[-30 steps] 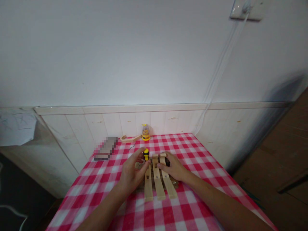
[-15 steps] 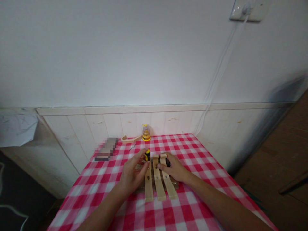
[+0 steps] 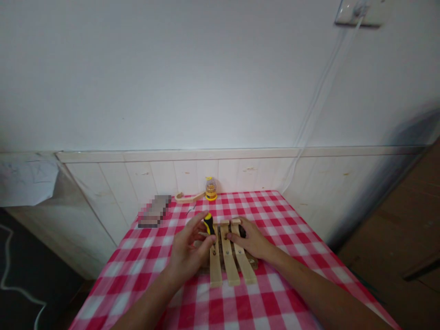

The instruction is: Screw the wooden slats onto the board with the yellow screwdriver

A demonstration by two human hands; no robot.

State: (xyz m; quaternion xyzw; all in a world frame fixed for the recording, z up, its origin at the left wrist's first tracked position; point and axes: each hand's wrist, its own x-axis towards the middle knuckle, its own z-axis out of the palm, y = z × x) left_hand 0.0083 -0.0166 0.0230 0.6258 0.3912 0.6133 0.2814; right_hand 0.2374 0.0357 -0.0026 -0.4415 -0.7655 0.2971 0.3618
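Observation:
A yellow-and-black screwdriver (image 3: 208,223) is held in the fingers of my left hand (image 3: 188,250), tilted, its lower end near a dark screw on the leftmost wooden strip (image 3: 215,270). Beside that strip lie a middle wooden strip (image 3: 233,273) and a right wooden strip (image 3: 247,270); all three fan out toward me over a brownish base (image 3: 253,262). My right hand (image 3: 253,237) grips the far end of the strips, thumb on the middle one and fingers around the right side. Small screws show in the strips.
A red-and-white checked cloth (image 3: 275,302) covers the table. At its back stand a clear jar with yellow lid and base (image 3: 211,189) and a curved wooden piece (image 3: 189,199). A blurred-out flat object (image 3: 154,211) lies at back left. The wall (image 3: 240,169) rises behind.
The screwdriver in my left hand has gone from nearly hidden to tilted over the left strip, its tip nearer the screw. My right hand keeps its grip. The view has shifted slightly.

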